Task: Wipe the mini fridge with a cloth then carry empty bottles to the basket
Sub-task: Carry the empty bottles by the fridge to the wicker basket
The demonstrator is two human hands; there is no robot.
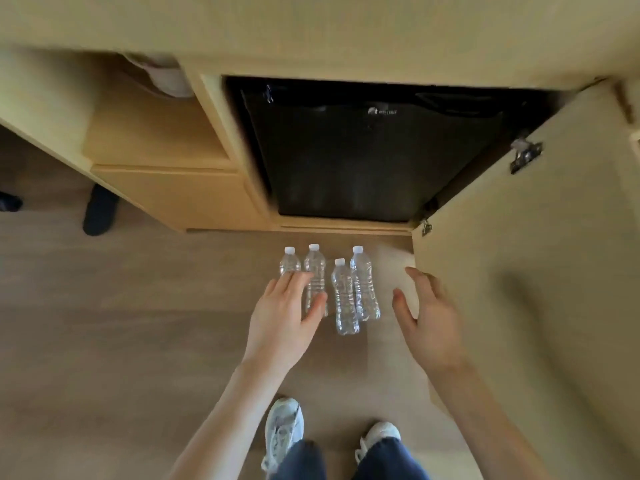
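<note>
Four clear plastic bottles with white caps (344,299) are set together on the wooden floor (138,323) before the shut black mini fridge (374,161), none lifted. The left hand (284,306) is spread over two, the right hand (426,317) spread just beside. Wiping is judged done; carrying remains.

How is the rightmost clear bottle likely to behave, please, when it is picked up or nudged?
The rightmost bottle looks empty and see-through, so it is probably very light. Its thin ribbed wall would likely dent under a firm squeeze. Slim and round, it may tip or roll if nudged.
</note>
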